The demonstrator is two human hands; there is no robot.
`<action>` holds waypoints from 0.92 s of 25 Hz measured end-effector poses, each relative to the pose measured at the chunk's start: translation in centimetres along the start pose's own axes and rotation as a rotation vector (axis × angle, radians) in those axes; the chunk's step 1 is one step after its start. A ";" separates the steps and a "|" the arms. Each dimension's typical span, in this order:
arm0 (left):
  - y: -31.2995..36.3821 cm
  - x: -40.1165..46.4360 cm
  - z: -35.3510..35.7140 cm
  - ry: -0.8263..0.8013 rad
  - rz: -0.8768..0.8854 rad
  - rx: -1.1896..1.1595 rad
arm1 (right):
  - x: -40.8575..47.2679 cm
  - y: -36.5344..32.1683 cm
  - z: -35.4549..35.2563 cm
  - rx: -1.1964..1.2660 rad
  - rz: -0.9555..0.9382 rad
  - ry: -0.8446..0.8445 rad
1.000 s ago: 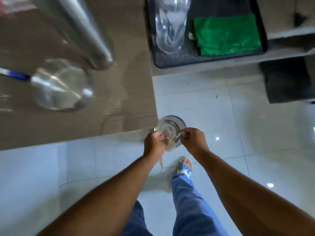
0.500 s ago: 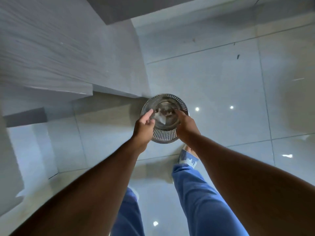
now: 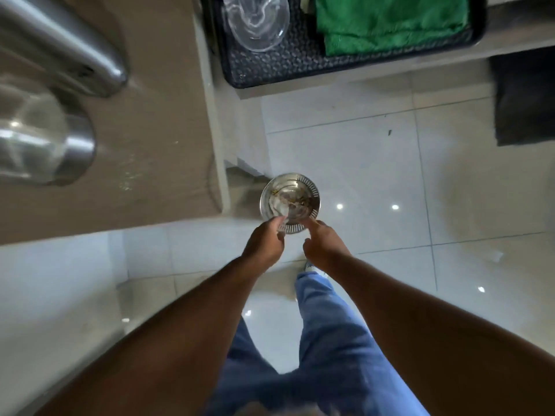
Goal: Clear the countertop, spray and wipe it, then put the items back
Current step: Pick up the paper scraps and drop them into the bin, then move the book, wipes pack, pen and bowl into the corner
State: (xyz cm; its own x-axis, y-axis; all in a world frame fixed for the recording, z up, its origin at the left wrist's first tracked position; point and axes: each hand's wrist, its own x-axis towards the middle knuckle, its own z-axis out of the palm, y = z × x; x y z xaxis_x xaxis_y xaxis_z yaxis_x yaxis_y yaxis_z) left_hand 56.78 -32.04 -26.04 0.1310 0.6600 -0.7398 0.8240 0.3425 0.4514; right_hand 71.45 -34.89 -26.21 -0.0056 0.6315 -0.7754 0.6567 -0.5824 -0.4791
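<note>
A small round steel bin (image 3: 289, 202) with a slotted rim stands over the tiled floor just off the countertop's (image 3: 162, 163) corner, with scraps inside it. My left hand (image 3: 264, 244) pinches its near rim. My right hand (image 3: 324, 244) is beside it, the index finger stretched to the rim and the thumb apart. On the brown countertop at the left lie a steel flask (image 3: 69, 52) and a blurred shiny round vessel (image 3: 42, 142). A green cloth (image 3: 390, 22) and a clear plastic bottle (image 3: 258, 22) rest on a black tray (image 3: 300, 67) at the top.
The tray sits on a pale ledge beyond the counter. A dark mat (image 3: 525, 97) lies on the floor at the right. Glossy white tiles (image 3: 390, 175) spread around the bin. My legs in blue trousers (image 3: 330, 340) are below my arms.
The view swung down to the floor and back up to the counter. Both hands stayed at the bin's rim; my right hand went from gripping it to touching it with one finger.
</note>
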 end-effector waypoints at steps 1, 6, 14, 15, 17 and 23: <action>0.3 -2.5 -1.0 0.021 0.022 0.032 | -2.2 -1.0 -0.6 -0.038 -0.027 -0.007; -1.2 -14.0 -8.2 0.197 0.110 0.119 | -11.6 -7.6 -1.6 -0.188 -0.320 -0.024; -10.5 -23.8 -22.0 0.658 0.073 0.062 | -17.4 -24.3 2.1 -0.280 -0.819 0.058; -12.0 -24.4 -24.2 0.698 0.068 0.053 | -17.5 -26.9 3.0 -0.284 -0.847 0.066; -15.3 -25.1 -29.1 0.761 0.071 0.038 | -17.2 -32.4 4.9 -0.278 -0.892 0.106; -23.7 -23.3 -43.1 0.772 0.113 0.068 | -14.2 -45.6 8.3 -0.264 -0.819 0.244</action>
State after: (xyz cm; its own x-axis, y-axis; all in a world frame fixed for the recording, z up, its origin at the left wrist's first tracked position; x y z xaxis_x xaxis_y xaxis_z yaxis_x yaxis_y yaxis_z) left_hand 10.43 -26.68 2.01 -0.1841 0.9751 -0.1235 0.8639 0.2204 0.4529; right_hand 35.38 -21.58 3.25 -0.4083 0.9064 -0.1084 0.6697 0.2167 -0.7103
